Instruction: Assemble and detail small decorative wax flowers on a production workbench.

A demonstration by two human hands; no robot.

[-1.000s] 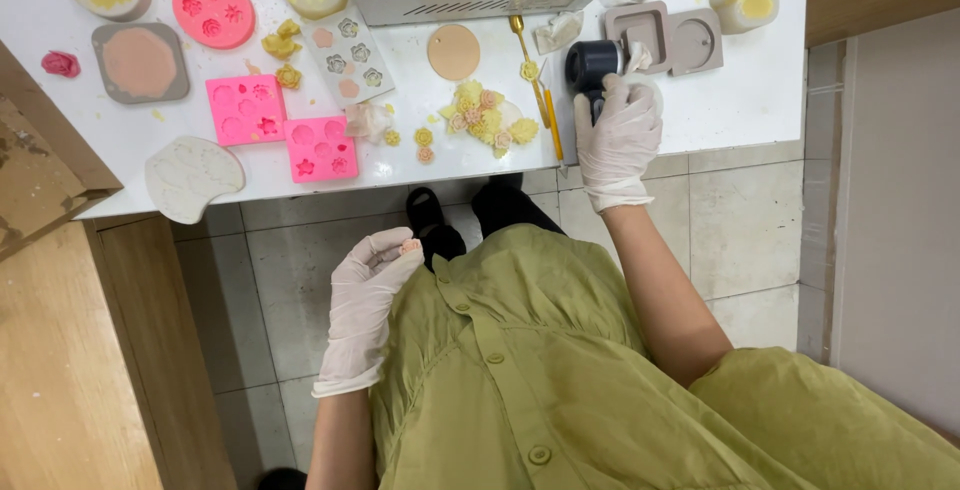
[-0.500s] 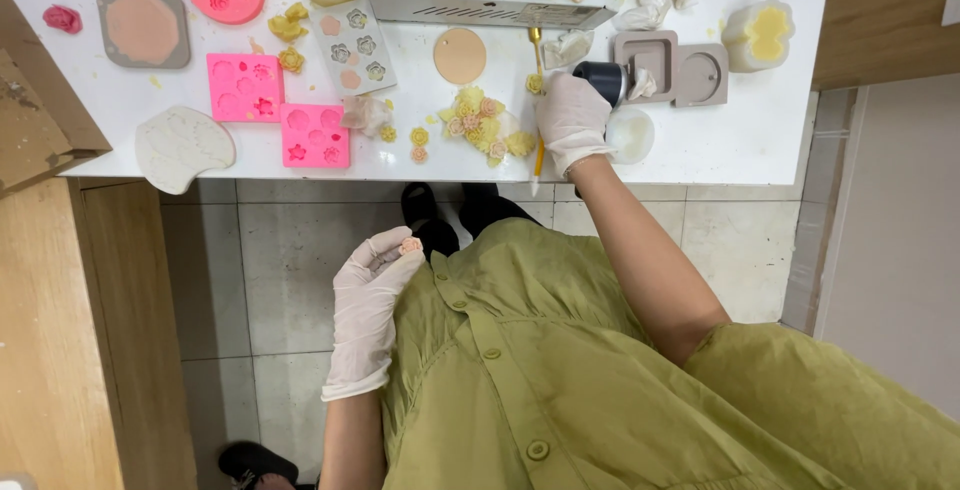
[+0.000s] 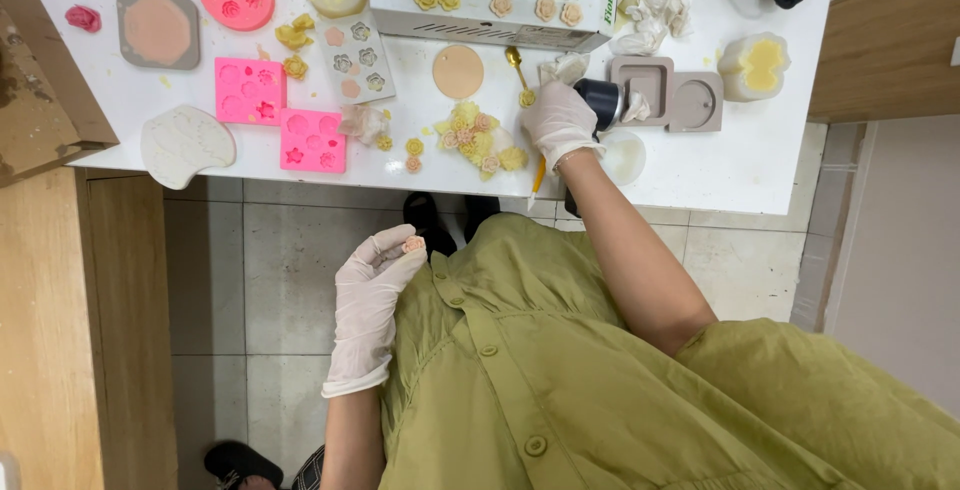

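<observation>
While gripped: dark cup, contents hidden

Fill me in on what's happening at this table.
A person in a green dress and white gloves stands at a white table strewn with pink moulds and small flower-shaped castings. The left hand is held near the body, off the table, pinching one small pinkish flower. The right hand rests on the table, gripping a dark cup beside grey moulds.
</observation>
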